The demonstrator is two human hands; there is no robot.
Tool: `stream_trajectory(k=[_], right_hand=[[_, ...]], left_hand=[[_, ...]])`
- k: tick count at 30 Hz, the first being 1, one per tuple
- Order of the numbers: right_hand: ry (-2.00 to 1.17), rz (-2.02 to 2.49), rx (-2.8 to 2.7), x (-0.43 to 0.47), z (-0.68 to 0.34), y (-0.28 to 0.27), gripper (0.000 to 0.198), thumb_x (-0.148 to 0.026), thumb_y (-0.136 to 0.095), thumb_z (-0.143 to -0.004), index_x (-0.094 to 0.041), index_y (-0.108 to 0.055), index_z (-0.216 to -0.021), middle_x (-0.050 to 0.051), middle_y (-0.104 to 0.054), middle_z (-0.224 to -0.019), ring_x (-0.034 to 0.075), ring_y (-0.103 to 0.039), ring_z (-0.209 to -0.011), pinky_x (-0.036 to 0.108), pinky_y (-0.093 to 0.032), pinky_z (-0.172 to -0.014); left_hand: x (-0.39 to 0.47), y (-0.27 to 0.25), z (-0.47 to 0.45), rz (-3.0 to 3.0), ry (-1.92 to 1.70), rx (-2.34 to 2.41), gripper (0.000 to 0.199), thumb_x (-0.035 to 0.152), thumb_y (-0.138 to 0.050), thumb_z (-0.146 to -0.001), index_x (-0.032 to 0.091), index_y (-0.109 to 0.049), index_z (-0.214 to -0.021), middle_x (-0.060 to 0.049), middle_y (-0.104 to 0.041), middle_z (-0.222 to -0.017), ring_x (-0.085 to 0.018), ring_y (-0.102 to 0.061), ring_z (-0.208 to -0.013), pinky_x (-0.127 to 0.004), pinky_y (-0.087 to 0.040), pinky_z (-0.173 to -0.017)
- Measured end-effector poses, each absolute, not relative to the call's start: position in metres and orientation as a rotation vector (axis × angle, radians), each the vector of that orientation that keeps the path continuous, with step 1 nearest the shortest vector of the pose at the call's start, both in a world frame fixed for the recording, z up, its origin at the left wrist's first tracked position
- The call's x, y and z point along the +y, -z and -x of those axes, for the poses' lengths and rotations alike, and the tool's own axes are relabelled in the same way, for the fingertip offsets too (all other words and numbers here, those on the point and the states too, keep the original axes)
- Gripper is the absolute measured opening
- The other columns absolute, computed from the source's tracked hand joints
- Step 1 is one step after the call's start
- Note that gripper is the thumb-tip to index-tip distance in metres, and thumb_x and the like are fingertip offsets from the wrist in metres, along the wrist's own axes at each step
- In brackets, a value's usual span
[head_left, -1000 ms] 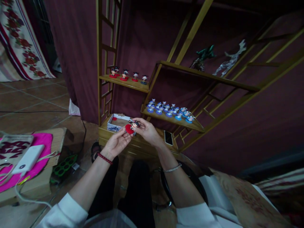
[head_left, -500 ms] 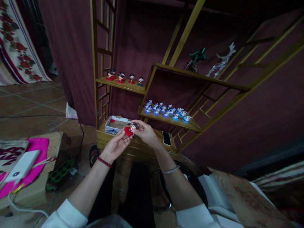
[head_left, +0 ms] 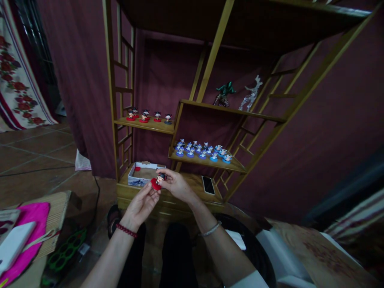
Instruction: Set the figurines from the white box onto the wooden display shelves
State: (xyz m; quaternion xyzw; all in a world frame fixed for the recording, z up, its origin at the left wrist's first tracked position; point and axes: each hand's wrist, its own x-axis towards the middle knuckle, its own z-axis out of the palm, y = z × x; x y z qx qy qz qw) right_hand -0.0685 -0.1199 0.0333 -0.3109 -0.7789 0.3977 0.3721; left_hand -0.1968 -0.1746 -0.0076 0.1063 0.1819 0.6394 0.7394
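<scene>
A small black-haired figurine (head_left: pixel 161 178) on a red base is held between both hands, just in front of the open box. My left hand (head_left: pixel 143 204) pinches the red base from below, its wrist wearing a dark red bead bracelet. From the right, my right hand (head_left: pixel 176 185) grips the figurine's head and body with thumb and fingers. Behind them, the white-and-blue box (head_left: pixel 136 181) stands on the lowest board with a small red piece inside. Similar figurines (head_left: pixel 144 116) stand on the upper left shelf, most on red bases.
Several blue and purple figurines (head_left: pixel 203 153) fill the middle shelf (head_left: pixel 240 167). A green statuette (head_left: pixel 224 94) and a clear deer figure (head_left: pixel 252 94) stand higher up. On the low cabinet lies a phone (head_left: pixel 208 185). A black round stool (head_left: pixel 258 256) is at right, a power bank (head_left: pixel 16 244) at left.
My view has tilted up and turned, showing more of the upper shelving. Both hands still hold the figurine, which now appears lower and slightly further left in the view.
</scene>
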Motion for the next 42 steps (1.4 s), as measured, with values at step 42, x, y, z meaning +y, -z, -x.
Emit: stream_trajectory(k=[42], right_hand=[[-0.584, 0.611, -2.481, -0.152, 0.064, -0.039, 0.023, -0.014, -0.048, -0.078, -0.019, -0.055, -0.099, 0.001, -0.06, -0.093, 0.011, -0.054, -0.081, 0.02, -0.041, -0.071]], left_hand=[[-0.197, 0.031, 0.198, -0.248, -1.192, 0.479, 0.027, 0.034, -0.044, -0.084, 0.012, -0.055, -0.074, -0.004, -0.056, -0.057, -0.007, -0.046, -0.043, -0.016, -0.035, -0.04]])
